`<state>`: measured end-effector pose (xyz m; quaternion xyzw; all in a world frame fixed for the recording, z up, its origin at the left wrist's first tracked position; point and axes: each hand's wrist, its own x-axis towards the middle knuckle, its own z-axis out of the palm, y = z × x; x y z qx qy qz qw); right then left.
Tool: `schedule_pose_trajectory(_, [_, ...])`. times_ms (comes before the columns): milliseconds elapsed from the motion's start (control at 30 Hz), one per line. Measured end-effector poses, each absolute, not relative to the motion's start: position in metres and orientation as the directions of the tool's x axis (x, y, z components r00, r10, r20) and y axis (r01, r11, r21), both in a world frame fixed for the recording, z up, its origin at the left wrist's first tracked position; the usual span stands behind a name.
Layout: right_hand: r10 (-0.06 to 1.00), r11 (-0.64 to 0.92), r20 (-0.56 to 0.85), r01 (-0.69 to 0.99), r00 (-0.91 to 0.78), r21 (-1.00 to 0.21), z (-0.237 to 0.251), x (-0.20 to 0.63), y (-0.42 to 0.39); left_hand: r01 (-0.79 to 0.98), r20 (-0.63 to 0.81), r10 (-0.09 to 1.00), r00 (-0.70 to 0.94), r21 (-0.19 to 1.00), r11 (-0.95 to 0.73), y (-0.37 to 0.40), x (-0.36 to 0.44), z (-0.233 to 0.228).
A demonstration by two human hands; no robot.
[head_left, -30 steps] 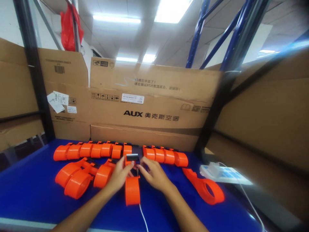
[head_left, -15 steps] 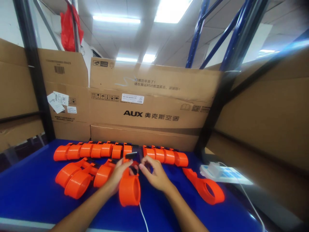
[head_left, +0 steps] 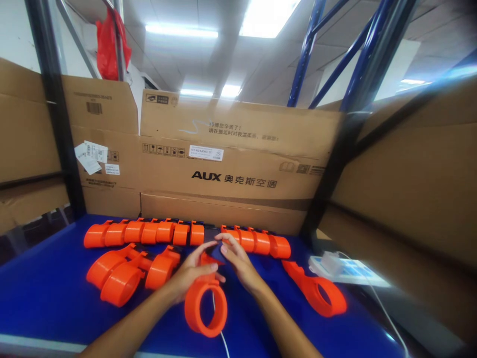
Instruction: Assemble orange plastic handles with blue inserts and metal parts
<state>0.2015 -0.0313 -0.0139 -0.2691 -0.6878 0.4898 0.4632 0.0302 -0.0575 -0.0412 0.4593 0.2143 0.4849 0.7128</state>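
Observation:
My left hand [head_left: 192, 272] grips an orange plastic ring-shaped device [head_left: 205, 308] by its neck, tilted so the ring opening faces me. My right hand [head_left: 238, 258] pinches the device's dark upper end with its fingertips. A white cable [head_left: 222, 340] runs from under the device toward me. Both hands are over the blue table [head_left: 48, 293], just in front of a row of orange devices [head_left: 149, 231] lying along the back.
More orange devices [head_left: 119, 278] lie in a loose group to the left, one [head_left: 316, 291] lies alone to the right. A white power strip with a plug [head_left: 335, 266] sits at the right edge. Cardboard boxes [head_left: 231, 169] wall the back and sides.
The device was lying flat under both hands; now my left hand has tipped it up so the ring faces me. My right hand moved up to its dark top end.

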Motion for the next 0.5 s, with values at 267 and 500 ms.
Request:
schedule_pose_trajectory(267, [0.826,0.459,0.418,0.02,-0.378,-0.888,-0.022,0.192,-0.029,-0.462,0.115,0.947,0.301,0.886,0.039,-0.048,0.032,-0.047])
schedule_pose_trajectory(500, [0.803,0.462,0.429,-0.022,-0.415,-0.886,-0.021,0.189,-0.033,-0.448,0.144,0.963,0.227,0.894,-0.028,-0.049,0.031,-0.046])
